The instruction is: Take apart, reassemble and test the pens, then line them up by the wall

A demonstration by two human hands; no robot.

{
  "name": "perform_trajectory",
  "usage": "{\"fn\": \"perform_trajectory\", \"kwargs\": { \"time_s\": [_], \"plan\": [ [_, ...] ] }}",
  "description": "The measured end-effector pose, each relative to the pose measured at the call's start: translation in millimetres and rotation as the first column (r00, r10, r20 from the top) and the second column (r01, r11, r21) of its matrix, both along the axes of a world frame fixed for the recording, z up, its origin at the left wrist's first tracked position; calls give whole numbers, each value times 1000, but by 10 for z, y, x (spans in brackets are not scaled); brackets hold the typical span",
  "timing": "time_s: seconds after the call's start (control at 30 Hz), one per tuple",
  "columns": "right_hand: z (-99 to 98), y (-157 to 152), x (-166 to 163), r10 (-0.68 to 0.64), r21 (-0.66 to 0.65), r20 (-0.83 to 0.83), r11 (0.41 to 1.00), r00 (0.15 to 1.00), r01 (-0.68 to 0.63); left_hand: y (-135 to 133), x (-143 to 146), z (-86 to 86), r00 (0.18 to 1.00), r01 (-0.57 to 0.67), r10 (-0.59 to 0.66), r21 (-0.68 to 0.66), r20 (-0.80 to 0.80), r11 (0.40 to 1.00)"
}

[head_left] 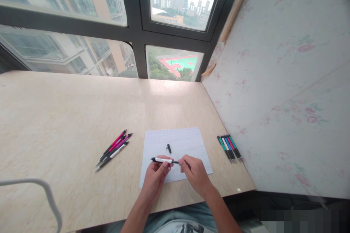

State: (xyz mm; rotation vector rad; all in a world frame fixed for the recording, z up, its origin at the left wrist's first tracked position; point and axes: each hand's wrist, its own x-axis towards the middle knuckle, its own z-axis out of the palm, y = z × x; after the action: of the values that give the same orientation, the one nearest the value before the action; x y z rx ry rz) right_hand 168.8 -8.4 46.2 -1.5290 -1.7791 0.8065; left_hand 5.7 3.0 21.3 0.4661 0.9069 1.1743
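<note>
A white-barrelled pen (165,160) with black ends lies level between my two hands, over a sheet of paper (191,145). My left hand (157,173) is closed on the white barrel, thumb on top. My right hand (193,171) pinches the pen's black right end, which its fingers partly hide. Just beyond the pen, a short black piece (169,148), perhaps a pen grip or cap, rests on the paper with a tiny bit beside it. Rows of handwriting fill the sheet's upper part.
Several pink, purple and white pens (115,149) lie on the left of the marble-look counter (68,116). Another row of several pens (229,147) lies along the right edge, by the flowered wall (287,98). A grey curved tube (46,189) stands at lower left. Windows (175,36) back the counter.
</note>
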Motion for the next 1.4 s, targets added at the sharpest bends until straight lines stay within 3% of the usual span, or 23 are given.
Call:
{"fn": "perform_trajectory", "kwargs": {
  "time_s": [0.2,0.37,0.6,0.83,0.97,1.07,1.13,1.2,1.3,1.4],
  "plan": [
    [-21,-14,-7,-41,19,-68,999,997,43,-8,2,-31,1000,-12,12,4,-5,1000],
    [-53,-9,-28,-10,68,16,998,1000,9,-6,-18,-70,1000,11,-11,-3,1,1000],
    [-39,-19,-53,-24,-60,-46,998,999,22,-7,-51,-132,999,46,-46,10,4,999],
    [5,-16,-75,-43,3,-43,999,998,43,-8,-52,-123,999,39,-39,-7,17,999],
    [-15,2,-58,-10,-107,-194,994,981,-11,-11,-61,-136,1000,20,-19,-13,23,1000],
    [-101,103,-44,-59,-173,-307,985,950,6,3,-71,-163,998,-13,14,-18,56,1000],
    [-168,203,-68,-147,-140,-184,983,972,122,19,-78,-187,995,-45,47,-23,88,999],
    [-217,297,-135,-197,-42,67,979,978,200,34,-85,-211,991,-72,74,-25,111,997],
    [-245,386,-287,-152,28,307,988,939,151,46,-90,-237,987,-96,98,-26,129,995],
    [-256,421,-429,-135,43,424,991,896,129,45,-87,-239,984,-102,104,-17,144,995]
  ]
}}
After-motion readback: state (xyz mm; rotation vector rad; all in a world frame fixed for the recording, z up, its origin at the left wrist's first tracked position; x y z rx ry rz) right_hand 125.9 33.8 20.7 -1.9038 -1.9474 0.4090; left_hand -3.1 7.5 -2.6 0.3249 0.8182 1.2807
